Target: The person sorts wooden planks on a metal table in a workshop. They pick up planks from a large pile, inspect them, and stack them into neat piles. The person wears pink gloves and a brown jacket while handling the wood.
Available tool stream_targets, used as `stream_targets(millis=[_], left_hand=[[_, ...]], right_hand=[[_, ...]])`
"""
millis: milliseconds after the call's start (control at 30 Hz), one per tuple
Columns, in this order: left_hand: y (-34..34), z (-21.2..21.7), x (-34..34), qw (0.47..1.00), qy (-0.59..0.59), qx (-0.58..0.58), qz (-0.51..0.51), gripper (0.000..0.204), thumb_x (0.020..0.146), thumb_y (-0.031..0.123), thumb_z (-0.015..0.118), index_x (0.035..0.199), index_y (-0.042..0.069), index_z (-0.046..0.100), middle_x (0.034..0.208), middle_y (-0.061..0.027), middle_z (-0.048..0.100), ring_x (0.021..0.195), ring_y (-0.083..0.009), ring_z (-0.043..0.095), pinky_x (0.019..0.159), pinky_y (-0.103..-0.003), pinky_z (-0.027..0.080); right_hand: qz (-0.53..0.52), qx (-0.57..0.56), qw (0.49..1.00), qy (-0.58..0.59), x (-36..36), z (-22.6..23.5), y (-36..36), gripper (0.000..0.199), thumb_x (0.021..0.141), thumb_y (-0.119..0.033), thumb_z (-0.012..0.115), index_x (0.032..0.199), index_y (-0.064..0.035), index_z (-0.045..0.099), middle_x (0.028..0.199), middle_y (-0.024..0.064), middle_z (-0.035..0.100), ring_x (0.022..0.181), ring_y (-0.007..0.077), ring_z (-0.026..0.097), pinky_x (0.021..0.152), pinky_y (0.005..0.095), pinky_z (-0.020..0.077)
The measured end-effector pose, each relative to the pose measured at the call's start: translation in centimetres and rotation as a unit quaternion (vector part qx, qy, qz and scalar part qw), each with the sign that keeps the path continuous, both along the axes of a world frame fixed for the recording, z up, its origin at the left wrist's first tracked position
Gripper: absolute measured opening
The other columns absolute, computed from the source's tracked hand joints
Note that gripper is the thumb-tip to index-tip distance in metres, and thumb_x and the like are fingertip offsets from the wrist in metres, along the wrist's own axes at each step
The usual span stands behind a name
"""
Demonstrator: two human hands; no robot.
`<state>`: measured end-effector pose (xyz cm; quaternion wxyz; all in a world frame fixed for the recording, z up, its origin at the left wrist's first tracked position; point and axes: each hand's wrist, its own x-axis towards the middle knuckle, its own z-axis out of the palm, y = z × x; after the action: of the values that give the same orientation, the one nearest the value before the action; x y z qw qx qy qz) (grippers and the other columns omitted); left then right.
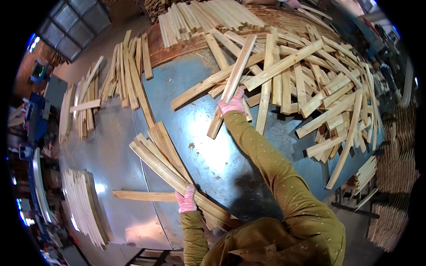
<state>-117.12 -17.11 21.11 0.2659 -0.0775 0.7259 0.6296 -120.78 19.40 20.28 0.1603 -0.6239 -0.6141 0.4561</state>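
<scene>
My left hand (187,199), in a pink-and-white glove, grips a few long wooden strips (159,162) near their close end. They lie slanting over the metal table, and one more wooden strip (144,196) lies crosswise beside that hand. Reaching far ahead, my right hand (233,105), in a matching glove, is closed round the middle of a single pale wooden strip (243,60). This strip slants along the left side of a big jumbled pile of strips (306,80). Glove and strip hide some of the right fingers.
The blue-grey metal table (202,153) has a seam on its left. Neat rows of strips (83,206) lie at the near left, with looser strips (126,75) at the far left. Another row (208,20) rests on a brown board at the back. Stacked wood (388,226) stands at the right.
</scene>
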Motion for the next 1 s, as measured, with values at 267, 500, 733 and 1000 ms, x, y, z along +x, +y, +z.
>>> stream_targets(millis=[267, 500, 733, 1000], left_hand=[[0.5, -1.1, -0.1, 0.999, 0.017, 0.049, -0.004, 0.065, 0.083, 0.018, 0.074, 0.136, 0.002, 0.04, 0.11, -0.0084, 0.059, 0.094, -0.0178, 0.055, 0.084, -0.032, 0.048], [0.2, -0.2, -0.1, 0.996, -0.034, 0.084, 0.012, 0.061, 0.084, 0.011, 0.069, 0.136, 0.005, 0.038, 0.11, -0.0091, 0.057, 0.093, -0.0183, 0.056, 0.083, -0.033, 0.049], [0.6, -0.5, -0.3, 0.997, 0.01, 0.072, -0.017, 0.066, 0.083, 0.013, 0.07, 0.139, 0.003, 0.036, 0.112, -0.0101, 0.056, 0.096, -0.0201, 0.056, 0.085, -0.033, 0.048], [0.2, 0.4, -0.8, 0.994, -0.044, 0.098, -0.019, 0.065, 0.084, 0.013, 0.067, 0.139, 0.003, 0.033, 0.107, -0.0099, 0.057, 0.09, -0.0188, 0.056, 0.079, -0.032, 0.05]], right_hand=[[0.101, -0.015, 0.994, -0.045, -3.7, 5.1, 1.8, 0.103, 0.072, -0.028, 0.077, 0.151, -0.0096, 0.015, 0.14, 0.0229, 0.047, 0.123, 0.0348, 0.055, 0.103, 0.0397, 0.0437], [0.419, 0.462, 0.73, -0.282, -7.0, 13.1, 7.9, 0.059, 0.08, -0.012, 0.066, 0.136, -0.0204, 0.048, 0.14, 0.0178, 0.043, 0.119, 0.0386, 0.052, 0.1, 0.0402, 0.0451], [0.503, 0.295, 0.709, -0.397, -4.4, 6.9, 16.5, 0.081, 0.062, -0.029, 0.084, 0.132, -0.012, 0.047, 0.125, 0.0186, 0.056, 0.114, 0.0373, 0.056, 0.096, 0.0419, 0.0462], [0.535, 0.183, 0.82, -0.088, 3.4, 9.3, 7.2, 0.058, 0.077, -0.026, 0.071, 0.129, -0.0095, 0.053, 0.099, 0.0162, 0.066, 0.091, 0.028, 0.065, 0.083, 0.0356, 0.0525]])
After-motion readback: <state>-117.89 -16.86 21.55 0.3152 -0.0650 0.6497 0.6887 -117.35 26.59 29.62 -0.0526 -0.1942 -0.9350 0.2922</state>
